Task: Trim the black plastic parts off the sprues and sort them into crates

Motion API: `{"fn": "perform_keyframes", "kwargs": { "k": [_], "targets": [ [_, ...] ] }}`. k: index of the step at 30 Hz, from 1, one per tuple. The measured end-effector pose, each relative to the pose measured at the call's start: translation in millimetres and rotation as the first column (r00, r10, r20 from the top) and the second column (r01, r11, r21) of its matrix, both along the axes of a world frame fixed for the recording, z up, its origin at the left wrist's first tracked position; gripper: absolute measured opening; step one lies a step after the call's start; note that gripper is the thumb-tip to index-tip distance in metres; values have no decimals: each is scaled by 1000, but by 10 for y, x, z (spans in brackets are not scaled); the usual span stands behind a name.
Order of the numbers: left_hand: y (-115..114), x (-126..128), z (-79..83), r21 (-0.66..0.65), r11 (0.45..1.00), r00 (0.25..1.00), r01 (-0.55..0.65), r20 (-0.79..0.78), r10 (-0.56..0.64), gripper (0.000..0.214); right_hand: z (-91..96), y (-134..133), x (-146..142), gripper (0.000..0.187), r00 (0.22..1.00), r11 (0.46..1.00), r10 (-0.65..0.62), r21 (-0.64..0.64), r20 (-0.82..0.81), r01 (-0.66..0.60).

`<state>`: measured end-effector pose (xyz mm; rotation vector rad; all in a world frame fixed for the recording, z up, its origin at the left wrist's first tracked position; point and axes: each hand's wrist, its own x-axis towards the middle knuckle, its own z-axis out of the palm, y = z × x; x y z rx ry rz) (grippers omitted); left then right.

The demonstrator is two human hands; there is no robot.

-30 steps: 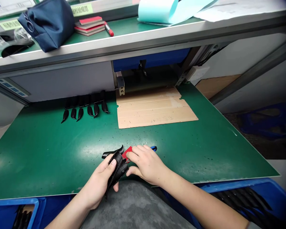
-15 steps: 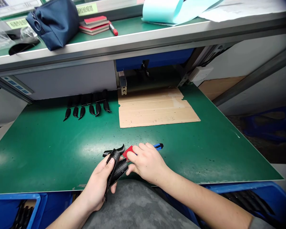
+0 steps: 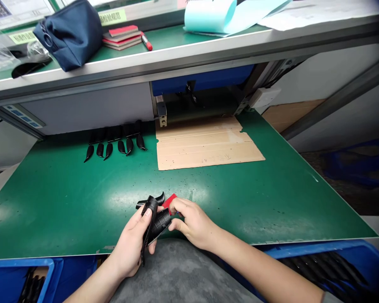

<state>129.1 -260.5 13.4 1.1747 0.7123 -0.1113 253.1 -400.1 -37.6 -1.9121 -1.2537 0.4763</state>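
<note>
My left hand is closed on a long black ribbed plastic part, held over the near edge of the green bench. My right hand is just to its right, with its fingers curled tight and their tips against the black part and a small red piece. What the right fingers hold is hidden. A second curved black part lies on the mat just behind the held one.
Several small black claw-shaped parts lie in a row at the back left. A cardboard sheet lies at the back centre. Blue bins with black parts flank my lap. The shelf above carries a navy pouch, pads and a red marker.
My right hand has gone from lying flat to curled, and has drawn slightly towards me. The blue-tipped tool that showed past its fingers is no longer visible. The left hand keeps its grip.
</note>
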Motion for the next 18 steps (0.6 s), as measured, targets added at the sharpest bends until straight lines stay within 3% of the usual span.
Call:
{"fn": "perform_keyframes", "kwargs": {
  "k": [3,6,8,10,12,14,16,18],
  "targets": [
    [-26,8,3,-57,998,999,-23,34,25,44,7,9,-69,65,996,992,-87,84,-36,90],
    [-12,14,-22,-42,999,998,-33,47,35,47,19,-1,-79,62,976,994,61,100,-207,-41],
    [28,23,-35,4,1000,999,-20,32,20,49,29,-20,-48,60,913,980,191,128,-362,-154],
    [83,36,-39,84,996,999,38,4,-38,49,53,-45,-15,58,909,987,134,138,-395,-86],
    [127,41,-41,164,975,989,149,-34,-145,49,99,-74,-24,53,973,985,-43,155,-228,79],
    [139,25,-57,237,942,971,239,-68,-229,51,158,-106,-104,48,991,976,-113,194,75,97],
    [118,-4,-90,304,908,958,286,-102,-268,56,203,-135,-237,36,924,989,-21,141,381,-36],
    [69,-17,-134,325,874,932,362,-150,-330,64,202,-178,-376,22,840,998,49,-2,541,-57]
  ]
}}
